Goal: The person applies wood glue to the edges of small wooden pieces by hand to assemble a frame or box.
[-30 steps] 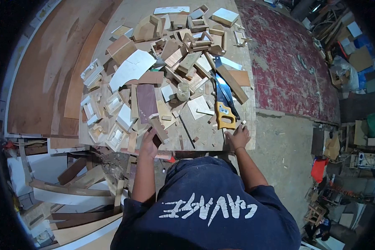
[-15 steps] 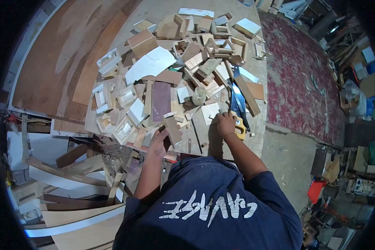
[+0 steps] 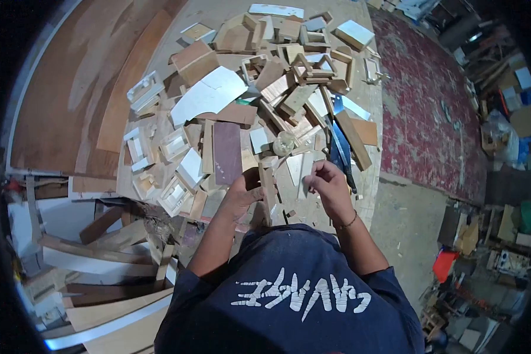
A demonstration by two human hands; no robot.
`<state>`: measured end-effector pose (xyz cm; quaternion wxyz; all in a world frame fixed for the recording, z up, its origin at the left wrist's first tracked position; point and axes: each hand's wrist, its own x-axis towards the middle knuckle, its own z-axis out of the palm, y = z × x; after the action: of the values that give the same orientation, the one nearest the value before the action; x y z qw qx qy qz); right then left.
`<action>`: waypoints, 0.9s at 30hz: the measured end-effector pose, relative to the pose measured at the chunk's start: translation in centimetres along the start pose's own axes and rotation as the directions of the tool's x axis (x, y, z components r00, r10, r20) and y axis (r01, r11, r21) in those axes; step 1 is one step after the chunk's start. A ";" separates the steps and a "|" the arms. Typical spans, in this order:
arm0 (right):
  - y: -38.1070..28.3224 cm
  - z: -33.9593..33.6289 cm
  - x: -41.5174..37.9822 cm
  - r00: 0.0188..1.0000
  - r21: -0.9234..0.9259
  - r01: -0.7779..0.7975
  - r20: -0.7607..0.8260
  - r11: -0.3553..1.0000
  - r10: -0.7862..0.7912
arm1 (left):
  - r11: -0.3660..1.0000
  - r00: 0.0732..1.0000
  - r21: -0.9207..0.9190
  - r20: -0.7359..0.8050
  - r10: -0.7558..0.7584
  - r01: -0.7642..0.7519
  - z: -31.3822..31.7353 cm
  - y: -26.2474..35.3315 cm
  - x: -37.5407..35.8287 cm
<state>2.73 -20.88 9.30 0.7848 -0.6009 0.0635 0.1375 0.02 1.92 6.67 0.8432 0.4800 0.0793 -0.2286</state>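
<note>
- At the near edge of the workbench (image 3: 369, 147), our left hand (image 3: 245, 192) is closed around a short wooden block (image 3: 268, 190), which it holds upright just above the bench top.
- Our right hand (image 3: 330, 186) sits close beside it, fingers pinched together near the block's top; whether something small is caught between them, we cannot tell.
- Both hands are near each other but not touching, with the block between them.
- Beyond them lies a heap of wood offcuts (image 3: 259, 88), a dark red board (image 3: 226, 152) and a small clear jar (image 3: 285, 141); a hand saw (image 3: 339, 147) lies to the right, mostly behind our right hand.
- As far as we can judge, the work is at an early stage: one piece is picked out and in hand, nothing on it looks joined or cut, and the heap remains unsorted.
- Compared with half a second ago, the left hand has lifted the block off the bench edge and turned it upright, and the right hand has left the saw handle and come in towards the block.
</note>
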 end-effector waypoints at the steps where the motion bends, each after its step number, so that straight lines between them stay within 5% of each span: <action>1: -1.0 0.4 -0.5 0.995 0.018 -0.040 0.089 0.999 0.038 | 0.999 1.000 0.052 0.010 0.011 -0.012 0.1 0.1 0.4; 8: -2.5 2.0 -0.9 0.958 0.044 -0.175 0.239 0.984 0.160 | 0.991 0.996 0.127 0.084 0.020 -0.030 1.4 2.2 1.6; 27: -2.3 3.8 0.4 0.948 -0.024 -0.150 0.279 0.988 0.151 | 0.981 0.995 0.181 0.083 0.053 -0.067 0.4 3.1 1.9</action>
<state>3.51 -17.71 12.40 0.7724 -0.5697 -0.0027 0.2806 3.10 2.34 8.67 0.8044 0.5485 0.0106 -0.2277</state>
